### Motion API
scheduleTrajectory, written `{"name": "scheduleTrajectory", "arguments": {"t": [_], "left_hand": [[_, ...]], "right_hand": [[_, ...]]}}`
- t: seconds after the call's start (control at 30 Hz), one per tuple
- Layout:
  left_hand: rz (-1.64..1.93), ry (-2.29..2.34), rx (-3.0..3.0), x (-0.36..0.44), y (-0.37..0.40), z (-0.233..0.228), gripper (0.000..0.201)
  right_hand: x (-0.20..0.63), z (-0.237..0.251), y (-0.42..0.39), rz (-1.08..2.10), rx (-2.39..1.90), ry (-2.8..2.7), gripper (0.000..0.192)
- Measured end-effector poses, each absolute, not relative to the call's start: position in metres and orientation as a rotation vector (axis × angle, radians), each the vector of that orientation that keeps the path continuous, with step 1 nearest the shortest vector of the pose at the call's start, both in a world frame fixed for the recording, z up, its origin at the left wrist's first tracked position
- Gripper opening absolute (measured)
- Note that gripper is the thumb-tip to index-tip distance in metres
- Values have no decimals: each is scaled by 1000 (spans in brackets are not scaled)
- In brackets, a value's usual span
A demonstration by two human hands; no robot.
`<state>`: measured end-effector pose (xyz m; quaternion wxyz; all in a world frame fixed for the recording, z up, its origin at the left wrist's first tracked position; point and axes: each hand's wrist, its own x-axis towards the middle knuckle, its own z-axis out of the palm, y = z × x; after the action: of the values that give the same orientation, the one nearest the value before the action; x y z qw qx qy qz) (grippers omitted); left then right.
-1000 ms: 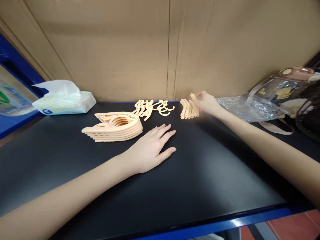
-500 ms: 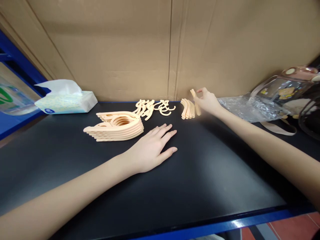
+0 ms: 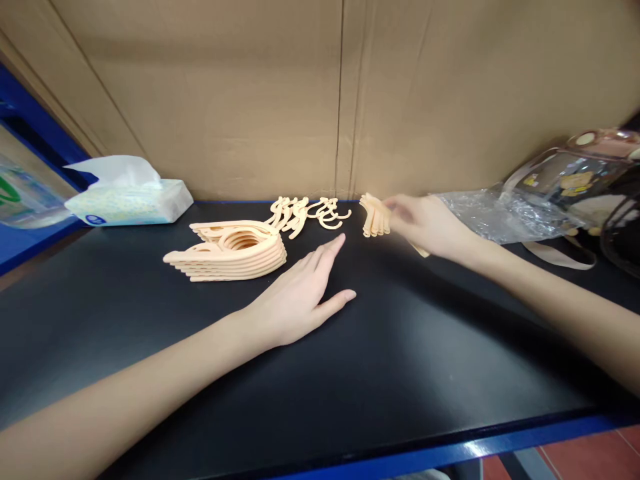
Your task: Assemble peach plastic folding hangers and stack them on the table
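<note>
While the left hand (image 3: 295, 300) rests on the black table (image 3: 400, 360) with its fingers held loosely together and the thumb stretched out to the side, it grips nothing; its fingertips lift slightly toward the back of the table. Just to its left lies a stack of hanger bodies (image 3: 230, 252), pale peach plastic, piled flat one on another. Behind that stack, near the cardboard wall (image 3: 250, 100), sits a small heap of hooks (image 3: 305, 213) in the same colour.

On the other side, the right hand (image 3: 425, 223) hovers just beside a bundle of curved arms (image 3: 374, 215) that lies on the table near the wall. This hand is blurred; a thin peach strip (image 3: 421, 251) shows below its palm, and the fingers seem curled around it, though I cannot tell the grip exactly.

At the far left stands a tissue pack (image 3: 130, 200). Right of the right hand lies a crumpled clear plastic bag (image 3: 495, 217), and beyond it a see-through pouch (image 3: 565, 183).
</note>
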<state>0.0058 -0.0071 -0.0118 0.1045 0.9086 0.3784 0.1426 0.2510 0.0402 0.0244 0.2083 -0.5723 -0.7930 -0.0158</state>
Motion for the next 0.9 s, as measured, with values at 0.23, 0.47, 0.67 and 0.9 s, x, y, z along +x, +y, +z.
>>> {"name": "scheduleTrajectory", "arguments": {"t": [0.23, 0.47, 0.67, 0.9], "left_hand": [[724, 1107, 2679, 10, -7, -11, 50], [700, 1107, 2756, 11, -4, -8, 21], [676, 1158, 2717, 11, -3, -9, 20], [668, 1177, 2718, 13, -4, -8, 17]], "right_hand": [[229, 2, -4, -423, -975, -2753, 33], [228, -6, -8, -656, -830, -2709, 28], [232, -8, -5, -670, -842, -2697, 27], [232, -12, -3, -669, -865, -2698, 30]]}}
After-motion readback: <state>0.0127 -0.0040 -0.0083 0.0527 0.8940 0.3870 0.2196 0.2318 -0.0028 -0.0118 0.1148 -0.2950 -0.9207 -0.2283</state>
